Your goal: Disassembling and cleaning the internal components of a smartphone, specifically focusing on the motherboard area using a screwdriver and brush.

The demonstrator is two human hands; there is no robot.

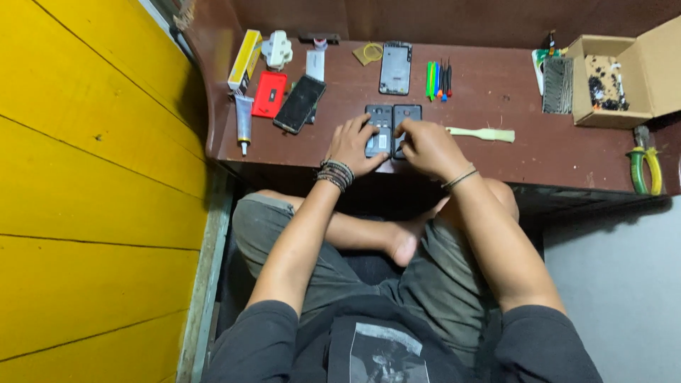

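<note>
Two dark phone parts lie side by side at the near edge of the brown desk [496, 152]: an opened phone body [379, 120] on the left and a dark back cover [408, 113] on the right. My left hand [352, 147] rests on the phone body, fingers spread over its lower half. My right hand [428, 145] presses on the lower part of the back cover. Both hands touch the parts flat on the desk; nothing is lifted. Bracelets circle both wrists.
A black phone [299, 103], a red case [269, 93], a glue tube [243, 120] and a yellow box [245, 59] lie left. A phone frame [395, 68], coloured screwdrivers [438, 78], a pale spudger [482, 133], a cardboard box [610, 81] and green pliers [645, 169] lie right.
</note>
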